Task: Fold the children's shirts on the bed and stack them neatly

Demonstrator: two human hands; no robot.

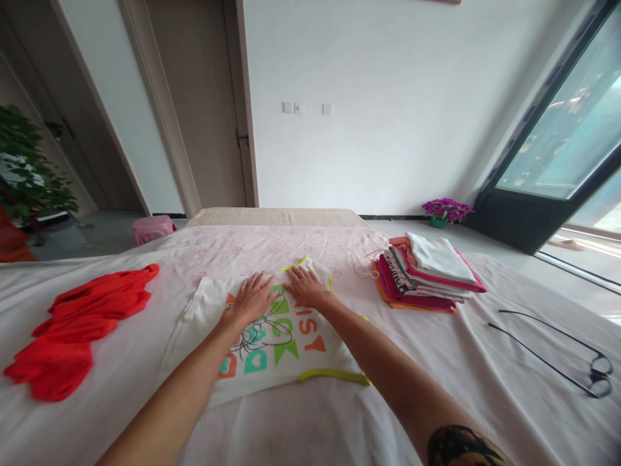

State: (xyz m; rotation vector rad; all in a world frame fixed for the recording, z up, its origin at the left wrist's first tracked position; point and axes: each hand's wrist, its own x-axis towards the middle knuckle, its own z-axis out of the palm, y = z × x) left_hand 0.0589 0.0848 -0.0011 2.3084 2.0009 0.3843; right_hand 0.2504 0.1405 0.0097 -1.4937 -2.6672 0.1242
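Note:
A white sleeveless top (286,382) with coloured letters, a black line drawing and yellow-green trim lies spread on the bed sheet. My left hand (252,298) rests flat on its printed middle, fingers stretched out. Just to the right, my right hand (305,286) presses on the top near its far edge, fingers also extended. Both hands touch the cloth and neither grips it. Part of the print is covered by my hands and forearms.
Right of the top stands a stack of folded clothes (422,275). A crumpled red garment (92,317) lies at the left. Black-framed glasses (592,374) rest near the right edge. Beyond the bed are a pink stool (152,228) and purple flowers (446,210) in a pot.

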